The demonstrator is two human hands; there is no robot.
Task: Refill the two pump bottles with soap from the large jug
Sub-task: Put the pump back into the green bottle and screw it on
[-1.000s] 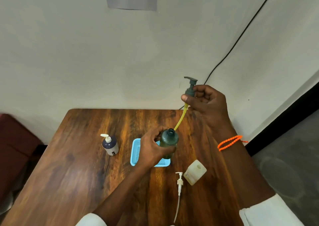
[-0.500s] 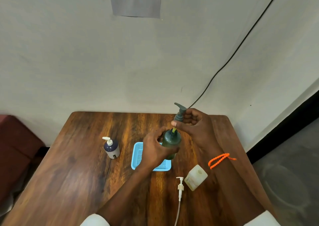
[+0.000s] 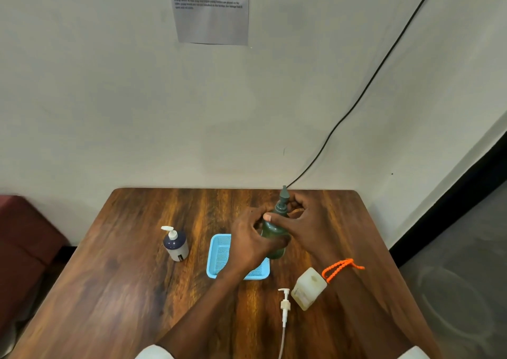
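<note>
The left hand (image 3: 253, 238) grips a green pump bottle (image 3: 273, 239) above the counter (image 3: 123, 276). The right hand (image 3: 304, 221) pinches its pump head (image 3: 282, 205) at the neck.

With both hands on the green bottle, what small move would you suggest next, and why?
Probably twist the green pump head tight with the right hand while the left hand steadies the green bottle. The pump sits on the neck with the right hand's fingers around its collar, so screwing it down looks like the step due.
</note>
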